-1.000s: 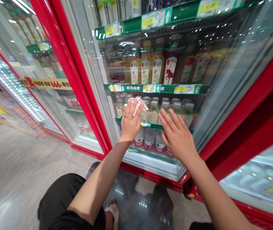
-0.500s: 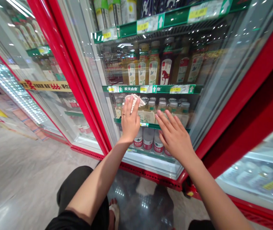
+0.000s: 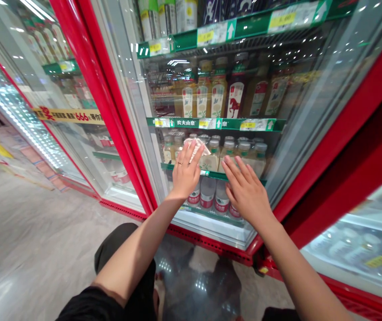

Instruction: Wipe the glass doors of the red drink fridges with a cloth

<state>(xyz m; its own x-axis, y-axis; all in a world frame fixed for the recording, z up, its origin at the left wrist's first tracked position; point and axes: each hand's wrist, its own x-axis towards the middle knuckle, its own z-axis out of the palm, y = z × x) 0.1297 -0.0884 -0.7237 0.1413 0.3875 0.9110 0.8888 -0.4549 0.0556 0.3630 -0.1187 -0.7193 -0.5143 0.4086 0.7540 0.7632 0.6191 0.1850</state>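
Observation:
A folded pale pink-white cloth [image 3: 197,146] lies under the fingers of my left hand [image 3: 187,171], pressed flat against the cooler's glass door [image 3: 298,80]. A ring shows on one finger. Right beside it, my right hand [image 3: 247,189] rests with straight fingers on or close to the same glass; no object shows in it, though its palm is hidden. Behind the glass stand bottled drinks [image 3: 217,96] with white labels, a row of shorter bottles [image 3: 259,156], and red-labelled water bottles [image 3: 207,194] at the bottom.
Red door frames [image 3: 87,80] border the glass on both sides. Another cooler with a yellow printed strip [image 3: 70,115] stands at left, and one with bottles [image 3: 348,240] at right. My bent knee [image 3: 117,245] is low over the grey floor [image 3: 43,249].
My left hand and the cloth have shifted slightly right and down across the glass. My right hand stays nearly in place, a touch further right. The view has shifted a little.

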